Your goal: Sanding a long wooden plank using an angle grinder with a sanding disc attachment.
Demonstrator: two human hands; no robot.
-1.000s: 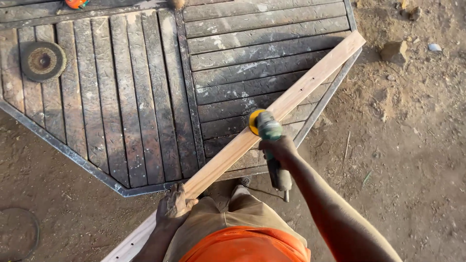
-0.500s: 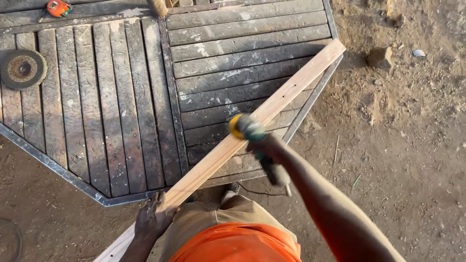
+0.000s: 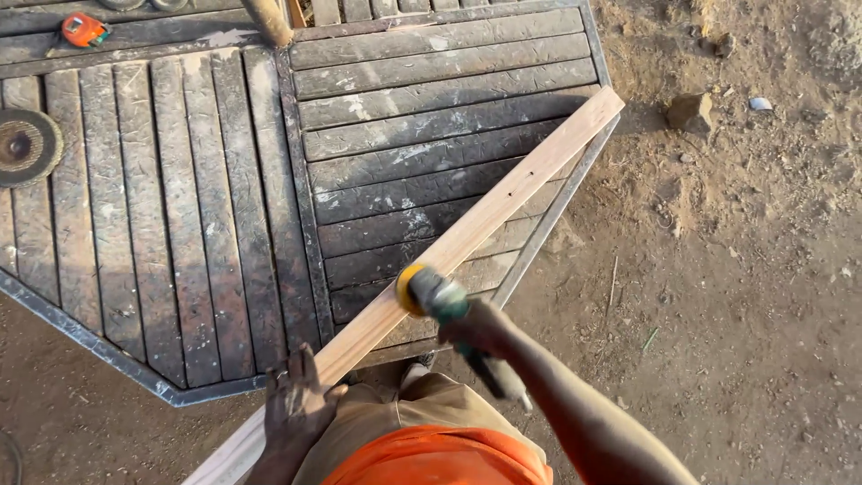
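Sander on a pale plank, both hands engaged

Knees in tan trousers and an orange shirt fill the bottom edge of the head view. Just above them the left hand [image 3: 296, 409] lies flat on the near part of a long pale wooden plank [image 3: 485, 220], fingers spread wide and pressing down on it, not wrapped around it. The right hand [image 3: 480, 328] is closed around the dark body of a handheld power sander [image 3: 440, 301], fingers curled tight on it; the tool's yellow-rimmed head touches the plank's upper face about midway along its visible length.

The plank runs diagonally from the lower left, beside the left hand, up to the right, where its far end juts just past the corner of a weathered panel of dark wooden slats in a metal frame [image 3: 224, 207]. The plank rests on that panel's right half. A few small dark marks show on the plank's far stretch.

Farther off, a round abrasive disc [image 3: 25, 146] lies on the slats at the left edge, and an orange tape measure [image 3: 83, 30] sits near the top left corner. Bare dirt ground [image 3: 736, 269] with a stone [image 3: 690, 112] lies to the right.
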